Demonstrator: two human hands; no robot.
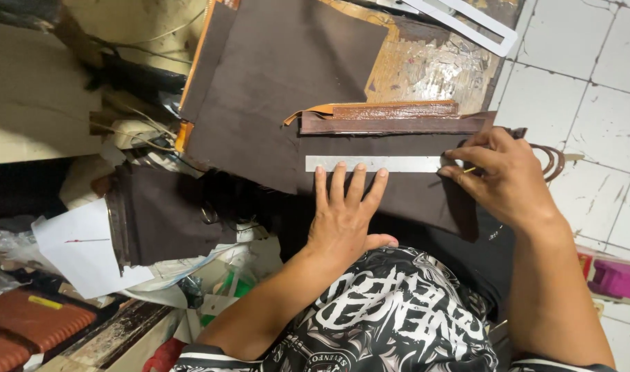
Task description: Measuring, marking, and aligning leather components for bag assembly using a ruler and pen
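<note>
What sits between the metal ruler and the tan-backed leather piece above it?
In the head view, a dark brown strip lies between the ruler and the leather piece, with a band of dark brown cloth showing beneath.

Ruler (377, 163) lay flat on the fabric (273, 103), left hand (344, 217) just below it, right hand (504, 180) at its right end, leather strip (391, 122) just above it, paper sheet (80, 251) way off left.
</note>
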